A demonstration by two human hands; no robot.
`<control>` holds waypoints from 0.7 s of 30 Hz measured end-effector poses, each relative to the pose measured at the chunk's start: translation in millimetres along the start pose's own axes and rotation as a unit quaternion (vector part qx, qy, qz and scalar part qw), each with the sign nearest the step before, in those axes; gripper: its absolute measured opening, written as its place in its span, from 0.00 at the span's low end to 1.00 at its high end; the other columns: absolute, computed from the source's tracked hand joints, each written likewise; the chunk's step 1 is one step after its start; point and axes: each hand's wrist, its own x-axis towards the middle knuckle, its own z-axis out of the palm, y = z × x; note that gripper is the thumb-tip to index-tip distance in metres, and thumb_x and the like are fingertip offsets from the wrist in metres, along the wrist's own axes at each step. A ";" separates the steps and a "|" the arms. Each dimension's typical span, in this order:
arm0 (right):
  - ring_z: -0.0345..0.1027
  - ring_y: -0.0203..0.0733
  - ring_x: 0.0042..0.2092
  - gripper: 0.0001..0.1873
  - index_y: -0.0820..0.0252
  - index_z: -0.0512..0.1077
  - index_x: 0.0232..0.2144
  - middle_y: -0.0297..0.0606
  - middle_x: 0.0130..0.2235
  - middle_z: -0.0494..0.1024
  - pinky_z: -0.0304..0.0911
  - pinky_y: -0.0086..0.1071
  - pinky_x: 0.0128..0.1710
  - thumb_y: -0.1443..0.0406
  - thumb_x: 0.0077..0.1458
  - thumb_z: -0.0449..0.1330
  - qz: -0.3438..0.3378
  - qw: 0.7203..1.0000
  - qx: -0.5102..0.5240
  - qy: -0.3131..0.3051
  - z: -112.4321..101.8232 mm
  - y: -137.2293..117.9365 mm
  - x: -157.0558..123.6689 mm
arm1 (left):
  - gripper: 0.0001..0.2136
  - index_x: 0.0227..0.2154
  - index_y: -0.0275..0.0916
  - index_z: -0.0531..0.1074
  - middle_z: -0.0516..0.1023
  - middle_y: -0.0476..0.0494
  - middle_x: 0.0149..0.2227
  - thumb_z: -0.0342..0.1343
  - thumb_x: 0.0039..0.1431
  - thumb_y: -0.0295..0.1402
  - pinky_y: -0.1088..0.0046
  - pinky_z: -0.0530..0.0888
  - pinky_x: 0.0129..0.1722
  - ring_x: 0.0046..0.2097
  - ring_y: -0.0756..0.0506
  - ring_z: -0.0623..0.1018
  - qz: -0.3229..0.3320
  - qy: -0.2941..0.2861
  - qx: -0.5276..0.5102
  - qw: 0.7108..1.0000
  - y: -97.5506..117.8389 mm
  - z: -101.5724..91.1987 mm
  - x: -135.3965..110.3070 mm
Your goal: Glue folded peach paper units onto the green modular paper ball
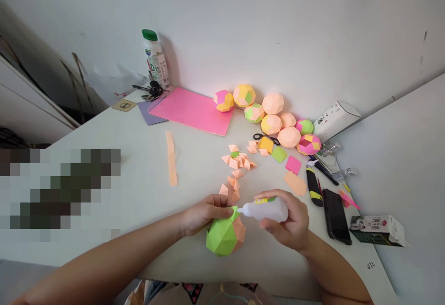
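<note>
Pinched between the thumb and fingers of my left hand (210, 213) is a small green paper piece (235, 212). My right hand (294, 217) is wrapped round a white glue bottle (267, 209), lying nearly level with its nozzle at the green piece. Just below is a faceted paper ball (222, 238), green on the left and peach on the right; whether the pinched piece is joined to it I cannot tell. Beyond my hands lie several folded peach paper pieces (239, 161) in a loose heap, with a bit of green among them.
Finished paper balls (273, 124) cluster by the wall. Pink paper (194, 112) lies at the back, a peach strip (171, 159) at left. Scissors (266, 138), coloured squares (279, 154), a cutter (314, 187), a phone (336, 216) and a carton (377, 230) lie to the right.
</note>
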 end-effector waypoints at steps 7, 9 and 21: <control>0.74 0.42 0.30 0.18 0.59 0.68 0.39 0.42 0.31 0.79 0.70 0.31 0.26 0.52 0.53 0.59 -0.019 1.000 -0.012 0.002 -2.5 -2.0 2.6 | 0.11 0.25 0.33 0.74 0.74 0.48 0.23 0.66 0.42 0.35 0.76 0.63 0.27 0.25 0.51 0.70 -0.007 0.003 -0.005 1.000 1.0 0.1 0.2; 0.73 0.42 0.29 0.18 0.60 0.68 0.40 0.42 0.30 0.78 0.69 0.32 0.26 0.53 0.53 0.59 -0.026 1.000 -0.004 -0.015 -2.6 -2.0 3.2 | 0.11 0.26 0.34 0.74 0.75 0.48 0.24 0.66 0.42 0.35 0.75 0.63 0.27 0.26 0.51 0.70 -0.005 0.000 -0.004 1.000 0.9 0.2 -0.5; 0.68 0.45 0.33 0.18 0.61 0.67 0.42 0.45 0.31 0.75 0.68 0.39 0.29 0.56 0.53 0.60 -0.062 0.998 0.030 0.003 0.0 1.1 3.8 | 0.11 0.26 0.34 0.74 0.74 0.48 0.23 0.66 0.42 0.35 0.76 0.64 0.26 0.25 0.51 0.70 -0.008 -0.002 -0.006 1.000 0.3 0.2 0.1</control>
